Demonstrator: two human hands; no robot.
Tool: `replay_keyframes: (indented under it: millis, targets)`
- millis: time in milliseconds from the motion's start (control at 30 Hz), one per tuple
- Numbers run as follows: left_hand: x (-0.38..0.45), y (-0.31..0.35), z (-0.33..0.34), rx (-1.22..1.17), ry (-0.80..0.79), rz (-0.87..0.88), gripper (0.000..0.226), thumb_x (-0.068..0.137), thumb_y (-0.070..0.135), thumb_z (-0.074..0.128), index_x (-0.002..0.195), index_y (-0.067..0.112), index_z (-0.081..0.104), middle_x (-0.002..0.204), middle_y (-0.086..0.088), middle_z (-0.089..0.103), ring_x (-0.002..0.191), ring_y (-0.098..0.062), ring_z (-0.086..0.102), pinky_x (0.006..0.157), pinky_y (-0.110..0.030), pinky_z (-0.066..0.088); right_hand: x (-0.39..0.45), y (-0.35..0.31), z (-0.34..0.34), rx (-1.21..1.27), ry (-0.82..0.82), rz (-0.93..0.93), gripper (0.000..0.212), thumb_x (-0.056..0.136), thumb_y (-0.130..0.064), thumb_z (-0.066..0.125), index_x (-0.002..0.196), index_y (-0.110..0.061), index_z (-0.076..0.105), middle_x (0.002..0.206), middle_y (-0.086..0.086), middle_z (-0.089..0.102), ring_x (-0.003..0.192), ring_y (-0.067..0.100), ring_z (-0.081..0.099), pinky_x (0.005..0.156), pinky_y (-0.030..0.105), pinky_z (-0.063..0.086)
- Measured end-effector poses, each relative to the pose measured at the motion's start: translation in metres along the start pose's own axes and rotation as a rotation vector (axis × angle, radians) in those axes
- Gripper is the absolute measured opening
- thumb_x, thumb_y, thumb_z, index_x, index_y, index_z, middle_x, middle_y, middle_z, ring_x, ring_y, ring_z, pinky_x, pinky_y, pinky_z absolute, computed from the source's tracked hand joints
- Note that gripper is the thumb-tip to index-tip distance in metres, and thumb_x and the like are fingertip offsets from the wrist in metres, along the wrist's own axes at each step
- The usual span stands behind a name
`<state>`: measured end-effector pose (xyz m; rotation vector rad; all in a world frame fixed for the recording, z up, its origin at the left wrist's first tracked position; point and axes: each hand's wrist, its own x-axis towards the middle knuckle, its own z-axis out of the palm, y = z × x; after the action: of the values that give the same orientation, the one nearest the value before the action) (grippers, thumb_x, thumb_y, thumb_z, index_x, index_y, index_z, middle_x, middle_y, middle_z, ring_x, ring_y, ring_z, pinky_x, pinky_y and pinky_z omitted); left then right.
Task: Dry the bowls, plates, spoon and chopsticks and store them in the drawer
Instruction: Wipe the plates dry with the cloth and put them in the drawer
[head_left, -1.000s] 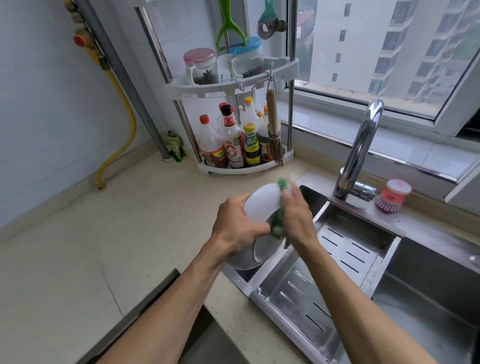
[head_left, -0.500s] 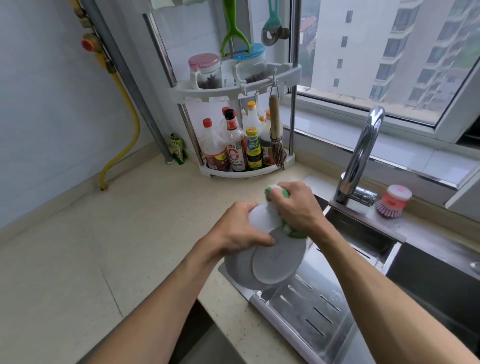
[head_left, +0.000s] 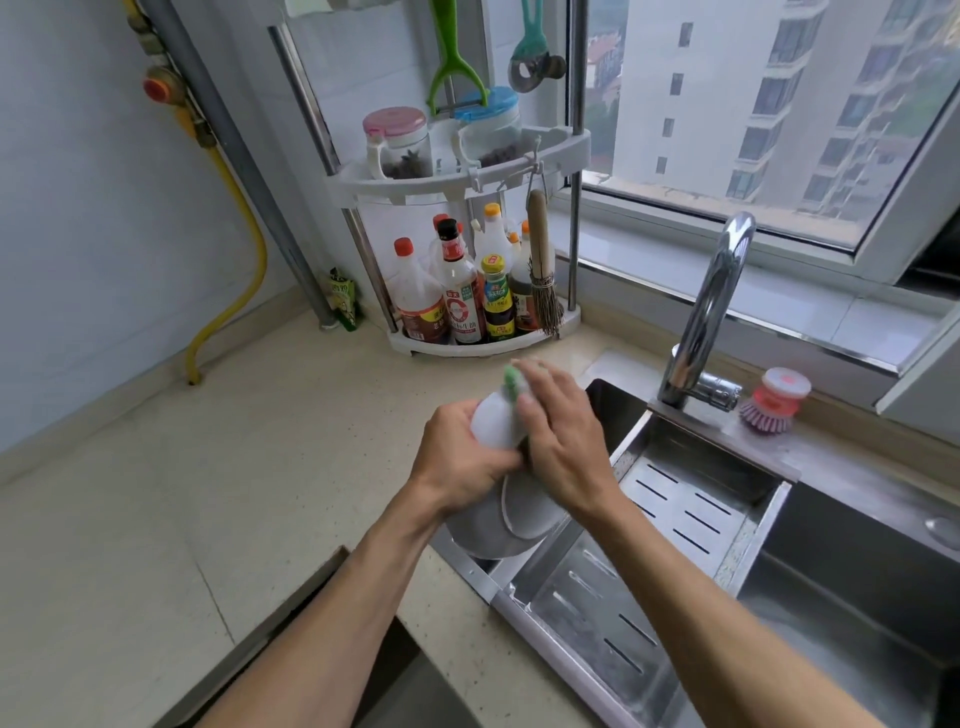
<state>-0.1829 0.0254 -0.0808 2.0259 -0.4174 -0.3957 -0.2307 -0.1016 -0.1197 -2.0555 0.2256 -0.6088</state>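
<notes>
1. Drying is the step in hand: the left hand (head_left: 464, 457) grips a white plate (head_left: 496, 423) by its edge, fingers curled round the rim, and holds it tilted on edge above the near corner of the sink (head_left: 857, 551).
2. The right hand (head_left: 563, 441) presses a green cloth (head_left: 511, 378) against the plate's upper face, fingers bent over the cloth; only a tuft of cloth shows at 12 o'clock of the hand.
3. A second white dish (head_left: 524, 514) sits against the first, at 6 o'clock of both hands; whether it is a bowl or a plate cannot be told.
4. Key relation: the plate stands between the two hands, its rim running from 12 to 6 o'clock, the left hand at 9 o'clock and the right at 3 o'clock. Both hands touch it.
5. The open drawer (head_left: 291, 639) lies at 7 o'clock of the plate, below the counter (head_left: 208, 493) edge. Judged from this, the left hand is the nearer one for stowing.
6. Risk, as a judgement: wet stacked dishes may slip apart under an edge grip.
</notes>
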Motion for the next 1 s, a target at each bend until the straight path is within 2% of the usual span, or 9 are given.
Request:
replay_keyframes:
  millis: [67, 200, 300, 367, 467, 567, 700, 867, 1000]
  targets:
    - [0.000, 0.003, -0.001, 0.008, -0.010, 0.021, 0.034, 0.061, 0.006, 0.087, 0.088, 0.018, 0.071, 0.088, -0.005, 0.075, 0.079, -0.022, 0.073, 0.071, -0.046, 0.062, -0.006, 0.004, 0.004, -0.008, 0.002, -0.069, 0.050, 0.101, -0.048, 0.030, 0.143, -0.027, 0.048, 0.145, 0.002, 0.047, 0.135, 0.018, 0.041, 0.112, 0.036, 0.032]
    - [-0.007, 0.003, 0.003, 0.086, -0.036, 0.055, 0.045, 0.063, 0.010, 0.088, 0.103, 0.016, 0.066, 0.096, -0.001, 0.069, 0.083, -0.018, 0.070, 0.068, -0.037, 0.062, 0.008, 0.014, 0.000, 0.246, 0.017, 0.275, 0.049, 0.095, -0.056, 0.028, 0.134, -0.035, 0.051, 0.125, 0.003, 0.056, 0.113, 0.022, 0.056, 0.101, 0.050, 0.047]
    - [-0.001, -0.001, -0.002, 0.048, -0.030, 0.028, 0.042, 0.059, 0.013, 0.088, 0.096, 0.014, 0.070, 0.091, -0.002, 0.074, 0.081, -0.020, 0.072, 0.070, -0.044, 0.062, -0.005, 0.001, 0.013, 0.106, 0.014, 0.031, 0.054, 0.097, -0.047, 0.030, 0.145, -0.027, 0.047, 0.149, -0.001, 0.042, 0.140, 0.012, 0.035, 0.117, 0.033, 0.025]
    - [-0.002, 0.000, -0.006, 0.052, -0.064, 0.041, 0.045, 0.056, 0.014, 0.088, 0.098, 0.016, 0.070, 0.092, -0.003, 0.074, 0.082, -0.021, 0.073, 0.070, -0.045, 0.062, -0.009, 0.005, 0.012, 0.089, -0.018, -0.003, 0.052, 0.098, -0.051, 0.029, 0.143, -0.032, 0.047, 0.147, -0.001, 0.044, 0.138, 0.015, 0.039, 0.113, 0.036, 0.031]
    - [-0.012, 0.003, -0.010, 0.042, -0.074, 0.088, 0.055, 0.054, 0.018, 0.083, 0.107, 0.015, 0.069, 0.098, -0.003, 0.070, 0.088, -0.022, 0.070, 0.068, -0.042, 0.062, 0.007, 0.016, -0.005, 0.298, 0.028, 0.383, 0.036, 0.096, -0.058, 0.032, 0.106, -0.039, 0.060, 0.106, 0.010, 0.063, 0.099, 0.033, 0.062, 0.083, 0.052, 0.054]
    - [-0.019, 0.004, -0.013, -0.063, -0.051, 0.122, 0.050, 0.054, 0.019, 0.081, 0.103, 0.019, 0.071, 0.098, -0.003, 0.072, 0.088, -0.022, 0.070, 0.067, -0.040, 0.062, 0.015, 0.023, -0.018, 0.410, 0.151, 0.554, 0.034, 0.093, -0.038, 0.041, 0.066, -0.020, 0.053, 0.073, 0.004, 0.055, 0.073, 0.024, 0.050, 0.068, 0.041, 0.041]
    - [-0.023, 0.005, -0.025, -0.147, -0.220, 0.049, 0.055, 0.052, 0.025, 0.090, 0.103, 0.018, 0.073, 0.099, -0.007, 0.075, 0.090, -0.024, 0.073, 0.073, -0.043, 0.062, 0.019, 0.022, -0.037, 0.291, 0.083, 0.505, 0.028, 0.074, -0.039, 0.044, 0.061, -0.014, 0.047, 0.064, 0.006, 0.044, 0.063, 0.020, 0.037, 0.061, 0.035, 0.029]
    - [-0.005, 0.015, -0.016, 0.052, -0.294, -0.023, 0.058, 0.051, 0.021, 0.092, 0.104, 0.016, 0.070, 0.098, -0.007, 0.074, 0.090, -0.026, 0.072, 0.078, -0.045, 0.062, 0.025, 0.013, -0.036, 0.102, -0.071, 0.312, 0.031, 0.078, -0.039, 0.043, 0.055, -0.018, 0.041, 0.053, -0.003, 0.037, 0.047, 0.008, 0.030, 0.051, 0.031, 0.027]
    - [0.001, 0.009, -0.004, 0.075, -0.222, -0.016, 0.047, 0.057, 0.008, 0.087, 0.100, 0.018, 0.071, 0.094, -0.006, 0.074, 0.086, -0.025, 0.072, 0.076, -0.049, 0.061, 0.018, 0.003, -0.031, 0.009, -0.005, 0.219, 0.041, 0.091, -0.047, 0.040, 0.077, -0.016, 0.064, 0.071, -0.002, 0.058, 0.064, 0.014, 0.050, 0.063, 0.033, 0.040]
